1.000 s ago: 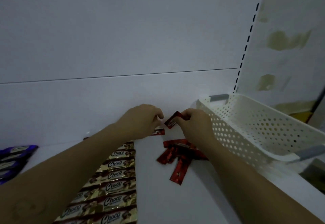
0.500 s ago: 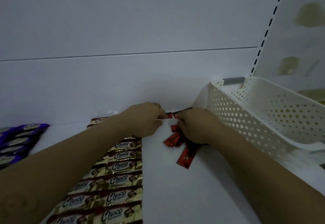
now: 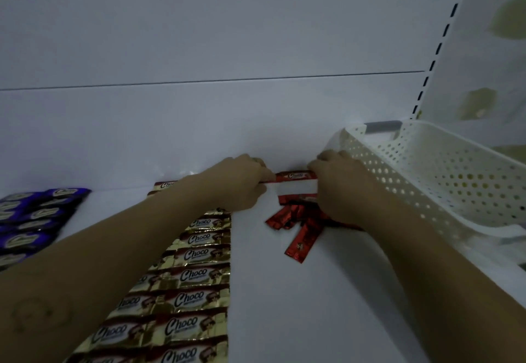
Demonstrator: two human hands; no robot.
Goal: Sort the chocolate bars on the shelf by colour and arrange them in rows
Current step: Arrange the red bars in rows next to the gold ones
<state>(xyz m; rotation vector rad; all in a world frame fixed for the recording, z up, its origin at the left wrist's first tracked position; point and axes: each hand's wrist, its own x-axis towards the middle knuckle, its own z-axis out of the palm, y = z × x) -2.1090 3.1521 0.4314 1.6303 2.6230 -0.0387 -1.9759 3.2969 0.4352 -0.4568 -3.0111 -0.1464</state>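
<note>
Step in hand: we are laying out the red row, working from the back of the shelf [image 3: 313, 320] forward.
Back red bar [image 3: 296, 176]: it lies flat and crosswise, right against the back panel [image 3: 199, 134], with one hand on each end.
What has changed: a second ago the right hand held this bar pinched and tilted above the shelf. Now it is down and squared to the wall, and both hands have slid back with it.
Left hand [image 3: 242, 183]: the fingers are curled close together, and the thumb and forefinger tips close on the bar's left end.
Right hand [image 3: 338, 189]: the fingers are curled down over the right end. Their tips are hidden under the knuckles, so we judge a grip but cannot see the pinch.
Second red bar [image 3: 296, 199]: it lies parallel just in front, with a strip of bare shelf between the two.
Red heap [image 3: 287, 218]: these bars are still jumbled beside the right wrist, and a loose red bar [image 3: 303, 241] sticks out toward us.
Gold row [image 3: 196, 274]: it is already in line, running from under the left forearm toward us.
Purple bars [image 3: 31, 220]: they are grouped at the far left, well apart from the reds.
Basket [image 3: 427, 180]: it stands just right of the right hand, and we see no bars in it.
Meaning for the task: the red row now has its anchor. What remains, as we judge it, is to draw the bars from the heap one at a time and close up the gaps.
</note>
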